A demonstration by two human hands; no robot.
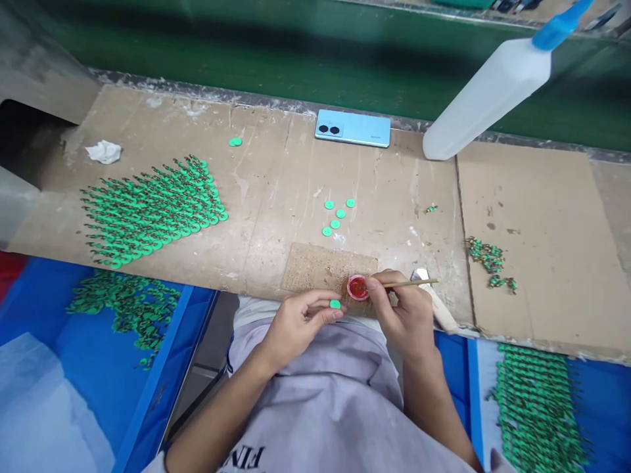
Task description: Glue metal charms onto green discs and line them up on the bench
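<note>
Between the thumb and fingers of my left hand [300, 323] is a small green disc [335, 304], which looks like a button. My right hand [405, 309] grips a thin wooden stick [419, 283], its tip at a small round pot of red paste [357, 287]. The pot stands on a rough brown board [323, 266] at the bench's front edge, just right of the held disc. Several loose green discs [340, 214] lie on the cardboard beyond the board.
Rows of green discs with small metal parts [152, 213] cover the left side. A phone [352, 129] and a tall white bottle [488, 98] stand at the back. Small green-and-brass pieces [488, 257] lie right. Blue trays [172, 341] with more pieces flank my lap.
</note>
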